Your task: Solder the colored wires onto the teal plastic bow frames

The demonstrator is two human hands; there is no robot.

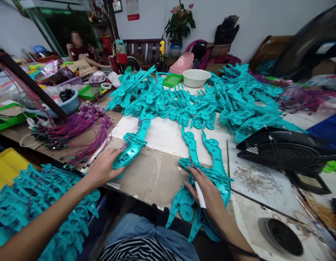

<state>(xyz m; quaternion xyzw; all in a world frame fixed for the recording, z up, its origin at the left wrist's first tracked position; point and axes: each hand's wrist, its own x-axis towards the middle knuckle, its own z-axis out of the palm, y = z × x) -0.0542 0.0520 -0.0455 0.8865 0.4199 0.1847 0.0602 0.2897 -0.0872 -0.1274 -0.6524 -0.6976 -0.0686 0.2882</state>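
My left hand [106,167] grips the near end of a teal plastic part [139,136], thumb on one side and fingers on the other. Thin red and purple wires run along that part, which lies tilted over the table's front edge. In my right hand [207,186] is a soldering iron [200,194] with a white handle, its dark tip pointing away from me and its black cord trailing along the forearm. Beneath this hand lie more teal parts [215,156], some jutting past the table edge towards my lap.
Teal parts are heaped across the table's back [170,101] and in a pile [34,206] at lower left. Wire bundles [75,125] lie left. A black fan [282,152] and a round tin [280,235] stand right. A person [79,50] sits far back.
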